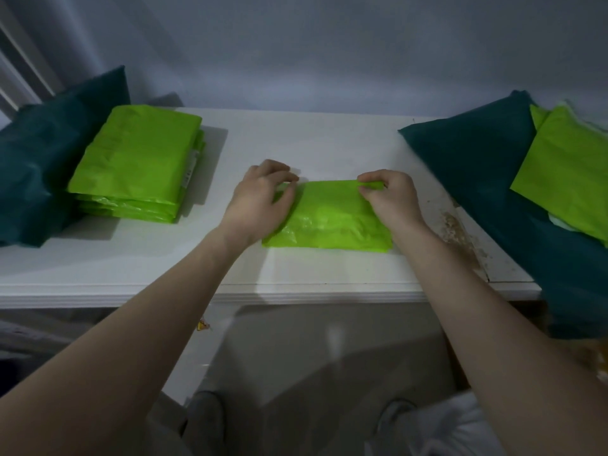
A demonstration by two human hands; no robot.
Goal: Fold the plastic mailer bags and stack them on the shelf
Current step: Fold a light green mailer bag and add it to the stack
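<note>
The left hand [263, 195] and right hand [388, 195] each pinch a far corner of the half-folded lime-green mailer bag [329, 222], which lies in the middle of the white desk [296, 139] between them. The film looks thin, glossy and crinkled, so in my judgement it could slide on the smooth top or spring open once let go, leaving a skewed fold that would not sit square on the stack of folded bags [138, 166] at the left. Unfolded green bags [566, 172] wait at the right on a matte teal bag [477, 149], beside a chipped, stained corner of the desk.
</note>
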